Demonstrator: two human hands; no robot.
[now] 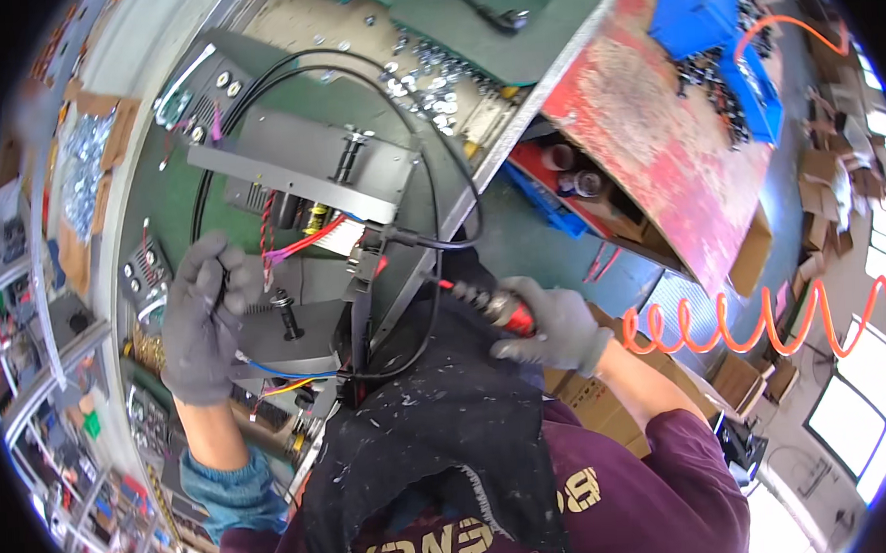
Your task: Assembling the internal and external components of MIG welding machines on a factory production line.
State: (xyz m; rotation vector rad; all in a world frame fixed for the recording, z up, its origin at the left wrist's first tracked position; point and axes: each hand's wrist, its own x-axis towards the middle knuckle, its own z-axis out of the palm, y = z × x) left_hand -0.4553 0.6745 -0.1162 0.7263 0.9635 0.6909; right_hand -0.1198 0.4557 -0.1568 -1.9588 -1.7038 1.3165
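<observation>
A grey-gloved left hand, my left hand (205, 324), is beside an opened dark metal housing (287, 169), its fingers curled in; whatever they hold is hidden. My right hand (556, 331), also gloved, grips a red and silver power screwdriver (510, 313) whose tip points left toward the housing's near edge. Inside the housing are red wires (311, 238) and a white finned part (341, 237). Blue and yellow leads (288, 370) hang from the lower panel (281, 335), on which a black post (285, 315) stands. A black power cable (438, 177) loops around the housing.
An orange coiled hose (766, 325) stretches off right. Loose metal hardware (433, 92) lies scattered on the bench beyond the housing. Blue bins (694, 8) of small dark parts sit on a worn red table (646, 126). Small panels with connectors (147, 267) lie at left.
</observation>
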